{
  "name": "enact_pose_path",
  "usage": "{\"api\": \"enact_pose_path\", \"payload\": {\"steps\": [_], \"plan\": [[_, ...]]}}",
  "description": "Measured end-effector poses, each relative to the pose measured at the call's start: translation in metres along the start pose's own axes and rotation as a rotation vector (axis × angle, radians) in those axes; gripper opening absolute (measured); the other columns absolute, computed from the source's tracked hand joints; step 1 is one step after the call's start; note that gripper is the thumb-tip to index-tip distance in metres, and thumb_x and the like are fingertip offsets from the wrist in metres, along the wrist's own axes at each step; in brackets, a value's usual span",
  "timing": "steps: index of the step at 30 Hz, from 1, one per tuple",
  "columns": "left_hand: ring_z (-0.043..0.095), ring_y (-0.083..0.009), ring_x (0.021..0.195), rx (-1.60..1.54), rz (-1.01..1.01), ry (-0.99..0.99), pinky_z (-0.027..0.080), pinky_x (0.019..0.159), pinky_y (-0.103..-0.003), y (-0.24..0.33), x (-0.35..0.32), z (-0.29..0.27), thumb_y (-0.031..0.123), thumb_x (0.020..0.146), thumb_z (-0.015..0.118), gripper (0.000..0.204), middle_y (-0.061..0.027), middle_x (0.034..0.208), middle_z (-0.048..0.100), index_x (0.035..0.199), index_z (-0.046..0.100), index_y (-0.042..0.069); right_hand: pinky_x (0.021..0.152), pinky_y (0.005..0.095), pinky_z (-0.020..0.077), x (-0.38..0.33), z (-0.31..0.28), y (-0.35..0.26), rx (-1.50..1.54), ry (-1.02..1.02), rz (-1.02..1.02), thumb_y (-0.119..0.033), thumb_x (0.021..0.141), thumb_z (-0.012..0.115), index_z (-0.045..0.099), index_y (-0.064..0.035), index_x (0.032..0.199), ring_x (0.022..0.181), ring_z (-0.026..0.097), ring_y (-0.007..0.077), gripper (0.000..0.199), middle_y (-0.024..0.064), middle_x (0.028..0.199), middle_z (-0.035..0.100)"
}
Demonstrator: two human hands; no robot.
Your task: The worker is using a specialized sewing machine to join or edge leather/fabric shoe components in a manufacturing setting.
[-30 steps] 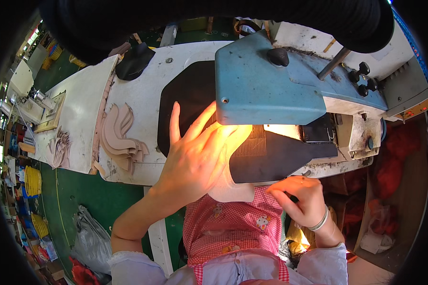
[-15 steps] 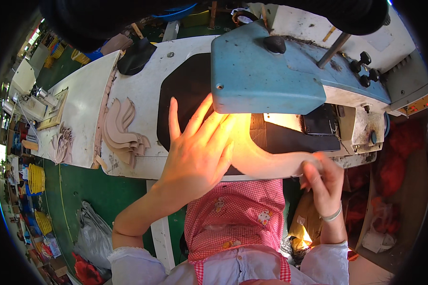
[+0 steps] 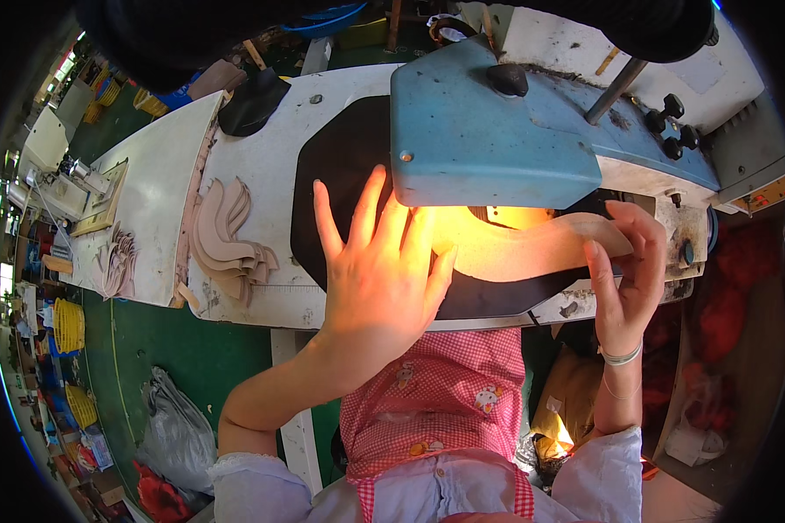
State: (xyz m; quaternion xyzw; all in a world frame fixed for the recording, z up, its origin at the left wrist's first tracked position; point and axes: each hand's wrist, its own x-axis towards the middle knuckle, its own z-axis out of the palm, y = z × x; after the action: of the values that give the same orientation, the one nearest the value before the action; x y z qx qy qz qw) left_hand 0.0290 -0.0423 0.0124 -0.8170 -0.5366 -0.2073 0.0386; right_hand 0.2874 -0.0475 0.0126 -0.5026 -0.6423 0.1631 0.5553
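A curved beige leather-like strip [image 3: 519, 253] lies on the dark plate of a blue-headed machine [image 3: 497, 131], its left part under the head and lit by a warm lamp. My left hand [image 3: 379, 279] rests flat at the strip's left end, fingers spread, some fingertips reaching beside and under the edge of the head. At the other end, my right hand [image 3: 632, 270] has its thumb on the near edge and its curled fingers at the far edge, holding the tip loosely. The working part beneath the head is hidden.
Several similar curved beige pieces [image 3: 227, 240] are stacked on the white table, left of the plate. Farther left lies a smaller bundle of pieces [image 3: 118, 261]. A black piece [image 3: 253, 103] sits at the back. Black knobs [image 3: 672, 126] stand out on the machine's right.
The strip's right end has swung away from me, from the table's front edge to over the plate. My right hand moved with it, to the right and farther off; my left hand shifted slightly.
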Motion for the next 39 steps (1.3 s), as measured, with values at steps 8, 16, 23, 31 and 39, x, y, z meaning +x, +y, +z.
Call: {"api": "enact_pose_path", "payload": {"steps": [8, 16, 23, 31, 39], "plan": [[0.053, -0.0399, 0.128, 0.004, 0.021, 0.054, 0.015, 0.121, -0.072, -0.015, 0.010, 0.008, 0.028, 0.099, 0.068, 0.038, -0.0173, 0.127, 0.064, 0.124, 0.066, -0.001, 0.067, 0.0239, 0.0537, 0.016, -0.003, 0.002, -0.127, -0.234, -0.187, 0.008, 0.091, 0.074, 0.070, 0.0001, 0.111, 0.080, 0.068, 0.0134, 0.022, 0.0102, 0.103, 0.071], [0.043, -0.0422, 0.144, -0.090, 0.044, 0.126, 0.014, 0.119, -0.076, -0.037, 0.016, 0.017, 0.028, 0.094, 0.074, 0.050, -0.0183, 0.136, 0.058, 0.131, 0.063, -0.003, 0.084, 0.0299, 0.0563, 0.022, 0.002, -0.012, -0.171, -0.261, -0.273, 0.011, 0.081, 0.071, 0.072, -0.0015, 0.113, 0.096, 0.071, 0.0249, 0.034, 0.0121, 0.109, 0.069], [0.043, -0.0401, 0.144, -0.058, 0.100, 0.134, 0.015, 0.119, -0.076, -0.041, 0.017, 0.010, 0.027, 0.092, 0.076, 0.043, -0.0162, 0.133, 0.059, 0.124, 0.068, -0.001, 0.088, 0.0320, 0.0571, 0.017, 0.002, 0.003, -0.186, -0.323, -0.237, 0.018, 0.071, 0.072, 0.076, -0.0031, 0.110, 0.098, 0.071, 0.0276, 0.044, 0.0119, 0.113, 0.068], [0.049, -0.0353, 0.134, -0.092, 0.103, 0.171, 0.020, 0.119, -0.073, -0.049, 0.022, 0.011, 0.028, 0.090, 0.077, 0.033, -0.0139, 0.129, 0.061, 0.110, 0.073, 0.001, 0.083, 0.0343, 0.0603, 0.020, 0.014, 0.002, -0.201, -0.351, -0.446, 0.007, 0.073, 0.080, 0.079, -0.0021, 0.098, 0.094, 0.074, 0.0270, 0.027, 0.0117, 0.104, 0.073], [0.058, -0.0389, 0.122, -0.089, 0.116, 0.193, 0.027, 0.122, -0.060, -0.043, 0.024, 0.003, 0.022, 0.089, 0.081, 0.029, -0.0163, 0.119, 0.067, 0.111, 0.074, 0.005, 0.081, 0.0381, 0.0612, 0.013, 0.028, 0.000, -0.142, -0.404, -0.517, 0.002, 0.070, 0.079, 0.080, -0.0047, 0.097, 0.094, 0.074, 0.0307, 0.027, 0.0105, 0.104, 0.074]]}}
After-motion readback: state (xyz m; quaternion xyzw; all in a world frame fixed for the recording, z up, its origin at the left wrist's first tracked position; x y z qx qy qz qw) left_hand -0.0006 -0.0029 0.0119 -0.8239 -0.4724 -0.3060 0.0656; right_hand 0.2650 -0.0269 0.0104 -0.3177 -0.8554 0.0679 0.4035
